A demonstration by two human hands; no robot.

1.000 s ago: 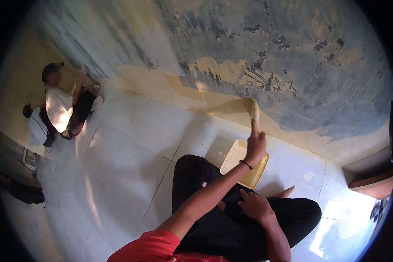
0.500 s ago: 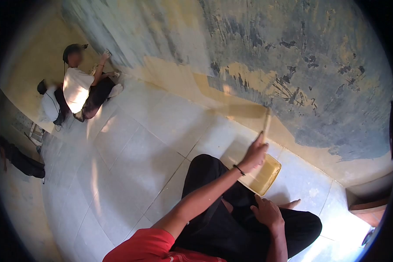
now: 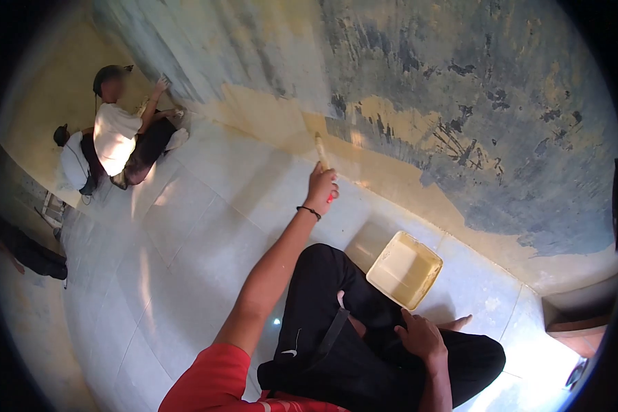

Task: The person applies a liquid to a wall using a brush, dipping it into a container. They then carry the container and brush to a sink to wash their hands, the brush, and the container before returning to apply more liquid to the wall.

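My left hand (image 3: pixel 321 189) is closed around a paintbrush (image 3: pixel 322 152), with the red end of its handle showing below the fingers. The brush tip overlaps the low part of the wall (image 3: pixel 384 165), beside a cream-yellow band under the grey, patchy surface. To the right, a square cream plastic tub (image 3: pixel 386 272) stands on the floor near my knee, its inside coated with yellowish paint. My right hand (image 3: pixel 422 336) rests on my black-trousered leg just below the tub, fingers loosely apart and holding nothing.
Pale floor tiles (image 3: pixel 206 213) run along the wall base. Two people (image 3: pixel 120 130) sit at the far left corner, one reaching to the wall. Another person in dark trousers (image 3: pixel 31 250) is at the left edge. A brownish ledge (image 3: pixel 580 326) juts in at right.
My left hand has swung left and away from above the tub, carrying the paintbrush to the lower wall. The tub is now fully uncovered. My right hand has stayed in place.
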